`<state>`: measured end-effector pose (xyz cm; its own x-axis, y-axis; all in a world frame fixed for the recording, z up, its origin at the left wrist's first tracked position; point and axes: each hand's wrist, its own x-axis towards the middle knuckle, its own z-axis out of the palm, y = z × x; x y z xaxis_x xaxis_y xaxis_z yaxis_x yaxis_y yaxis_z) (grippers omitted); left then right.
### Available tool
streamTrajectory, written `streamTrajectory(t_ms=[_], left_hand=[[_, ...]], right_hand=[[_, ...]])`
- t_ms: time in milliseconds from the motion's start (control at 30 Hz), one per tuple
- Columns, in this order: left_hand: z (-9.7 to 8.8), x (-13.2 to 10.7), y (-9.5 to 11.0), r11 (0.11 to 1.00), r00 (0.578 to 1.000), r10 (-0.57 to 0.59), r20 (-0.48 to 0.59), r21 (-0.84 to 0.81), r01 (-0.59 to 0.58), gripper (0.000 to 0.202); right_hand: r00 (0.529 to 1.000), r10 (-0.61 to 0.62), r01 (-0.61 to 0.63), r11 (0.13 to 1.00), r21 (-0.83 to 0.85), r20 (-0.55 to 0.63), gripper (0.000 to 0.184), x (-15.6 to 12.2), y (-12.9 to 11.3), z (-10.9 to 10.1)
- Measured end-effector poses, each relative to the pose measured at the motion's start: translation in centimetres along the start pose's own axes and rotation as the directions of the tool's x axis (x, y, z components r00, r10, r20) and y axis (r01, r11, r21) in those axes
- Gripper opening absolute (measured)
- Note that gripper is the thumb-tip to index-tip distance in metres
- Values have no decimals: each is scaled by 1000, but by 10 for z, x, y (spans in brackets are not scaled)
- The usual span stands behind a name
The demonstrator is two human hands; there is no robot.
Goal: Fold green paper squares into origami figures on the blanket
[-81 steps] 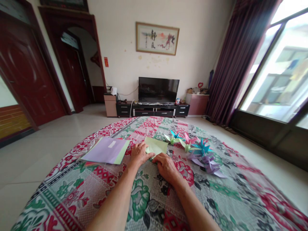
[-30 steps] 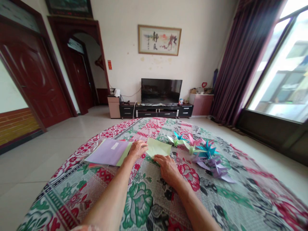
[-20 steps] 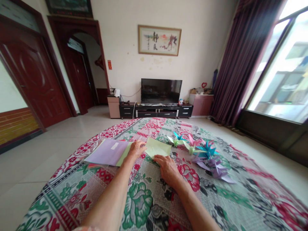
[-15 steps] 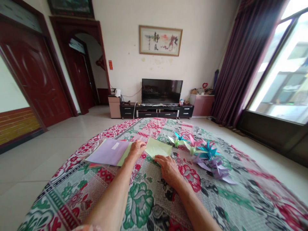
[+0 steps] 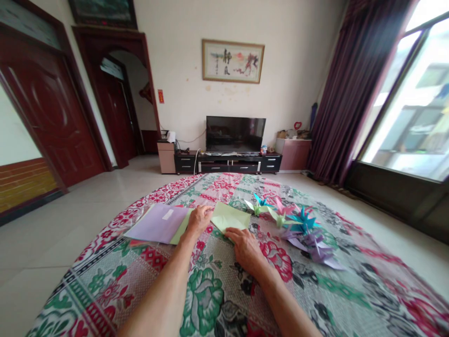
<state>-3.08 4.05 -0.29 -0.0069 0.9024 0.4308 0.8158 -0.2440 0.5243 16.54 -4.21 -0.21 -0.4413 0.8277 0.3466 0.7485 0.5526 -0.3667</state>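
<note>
A sheet of light green paper (image 5: 231, 216) lies on the cloth-covered table in front of me, its corner turned toward me. My left hand (image 5: 200, 218) is closed at the sheet's left corner, thumb and fingers pinched together on its edge. Along the near edge, my right hand (image 5: 243, 241) has its fingers bent together onto the paper, with the thumb partly hidden. Left of my left hand is a stack of coloured paper (image 5: 154, 227), lilac on top with a small white label (image 5: 168, 214) and green showing at the side.
Several folded paper cranes stand to the right: green (image 5: 280, 217), blue (image 5: 304, 220), pink (image 5: 285, 206) and purple (image 5: 321, 250). A flowered tablecloth (image 5: 203, 299) covers the round table. Beyond it are a television (image 5: 235, 134) and a low black cabinet (image 5: 228, 164).
Both hands stay in nearly the same place on the green paper. The view has shifted very slightly; the paper and cranes have not visibly moved.
</note>
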Motion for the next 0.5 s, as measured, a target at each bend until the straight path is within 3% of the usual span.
streamTrajectory(t_ms=[167,233,400,500], left_hand=[[-9,-6,11,986,972,122,201,84,-142,59],[-9,-6,10,986,968,116,221,95,-140,60],[-4,0,0,997,991,44,127,60,-52,32],[-7,2,2,994,998,-36,48,109,31,32]], right_hand=[[1000,-15,15,1000,13,-1,51,0,-2,-2],[1000,-8,8,1000,10,0,50,0,-2,-3],[1000,13,-13,1000,9,-1,48,0,0,-1],[1000,15,-15,1000,11,-7,48,0,-1,-1]])
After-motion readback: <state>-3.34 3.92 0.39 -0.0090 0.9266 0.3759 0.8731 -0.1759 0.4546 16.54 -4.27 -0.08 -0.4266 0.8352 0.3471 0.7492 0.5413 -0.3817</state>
